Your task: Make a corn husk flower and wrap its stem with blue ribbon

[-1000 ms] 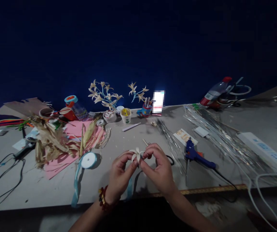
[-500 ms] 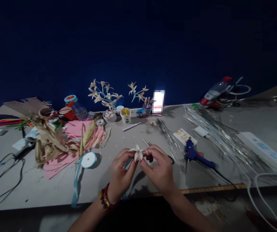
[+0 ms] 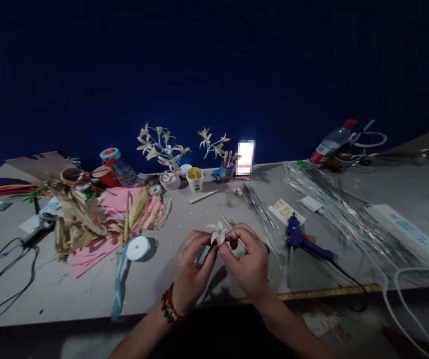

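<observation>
Fingers (image 3: 201, 241) of the left hand (image 3: 191, 268) and fingers (image 3: 237, 234) of the right hand (image 3: 249, 260) close narrowly from either side on a small flower (image 3: 217, 232), holding it just above the surface (image 3: 87, 289), near its front edge and in the middle of the view. The flower is pale cream, with several slim, pointed petals that spread outward and curl a little at the tips; its base is hidden between the fingertips. A thin wooden stick (image 3: 224, 221) slants up behind the right hand's fingers, just beside the petals; whether it joins the flower cannot be told. A bead bracelet (image 3: 171, 304) circles the left wrist. To the left lies a spool of pale blue ribbon (image 3: 137, 248) with its tail trailing toward the front edge, and beyond it dried husks (image 3: 74, 219) on pink paper (image 3: 115, 199). To the right lie a bundle of silver wires (image 3: 264, 219) and a blue glue gun (image 3: 304, 240). At the back stand branches of like flowers (image 3: 162, 144).
</observation>
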A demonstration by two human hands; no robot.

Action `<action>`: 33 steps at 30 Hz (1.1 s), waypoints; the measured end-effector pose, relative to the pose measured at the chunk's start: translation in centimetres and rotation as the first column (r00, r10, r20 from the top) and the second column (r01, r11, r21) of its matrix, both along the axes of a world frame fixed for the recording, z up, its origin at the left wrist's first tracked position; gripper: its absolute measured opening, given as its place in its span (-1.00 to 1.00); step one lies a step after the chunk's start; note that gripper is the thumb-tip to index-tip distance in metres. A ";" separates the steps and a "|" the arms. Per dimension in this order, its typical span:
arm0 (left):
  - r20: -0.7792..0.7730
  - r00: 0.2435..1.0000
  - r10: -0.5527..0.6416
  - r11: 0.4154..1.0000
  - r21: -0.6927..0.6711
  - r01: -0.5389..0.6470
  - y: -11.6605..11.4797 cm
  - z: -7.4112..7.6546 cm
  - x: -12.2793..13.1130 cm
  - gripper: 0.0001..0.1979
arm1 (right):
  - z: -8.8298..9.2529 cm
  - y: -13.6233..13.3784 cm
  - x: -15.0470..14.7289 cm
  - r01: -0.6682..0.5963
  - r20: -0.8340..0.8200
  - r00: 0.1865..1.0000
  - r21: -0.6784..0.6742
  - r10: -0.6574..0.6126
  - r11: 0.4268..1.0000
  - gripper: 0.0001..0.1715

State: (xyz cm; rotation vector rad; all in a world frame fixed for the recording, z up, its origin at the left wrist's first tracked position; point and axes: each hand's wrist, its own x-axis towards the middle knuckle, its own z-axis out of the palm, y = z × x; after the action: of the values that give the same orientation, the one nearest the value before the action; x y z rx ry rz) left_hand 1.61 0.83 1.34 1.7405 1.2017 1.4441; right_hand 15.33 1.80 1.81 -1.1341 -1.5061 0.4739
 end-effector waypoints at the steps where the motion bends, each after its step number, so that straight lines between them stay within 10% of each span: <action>1: 0.005 1.000 0.007 1.000 -0.009 -0.007 0.0 -0.1 0.0 -0.89 | 0.0 0.0 -0.1 -0.013 -0.021 1.000 -0.006 0.013 1.000 -0.78; 12: 0.542 0.840 -0.008 0.889 -0.382 0.254 0.3 -0.6 0.1 -0.83 | 0.4 -0.3 0.1 -0.113 -0.118 0.987 -0.051 0.106 0.992 -0.85; 23: 0.324 0.944 -0.066 0.952 -0.263 0.157 0.0 -0.8 -0.2 -0.88 | 0.2 -0.1 0.2 -0.111 -0.121 0.987 -0.046 0.105 0.993 -0.86; 33: 0.649 0.759 -0.052 0.846 -0.374 0.379 -0.1 -0.6 -0.5 -0.86 | -0.6 0.5 1.4 -0.357 -0.304 0.903 -0.137 0.304 0.924 -0.76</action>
State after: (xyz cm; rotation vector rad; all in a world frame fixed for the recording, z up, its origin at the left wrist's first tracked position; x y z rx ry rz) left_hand 1.14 0.76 0.69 0.9017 0.8475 1.2678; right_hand 16.71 2.28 1.22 -0.9070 -1.4289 0.9910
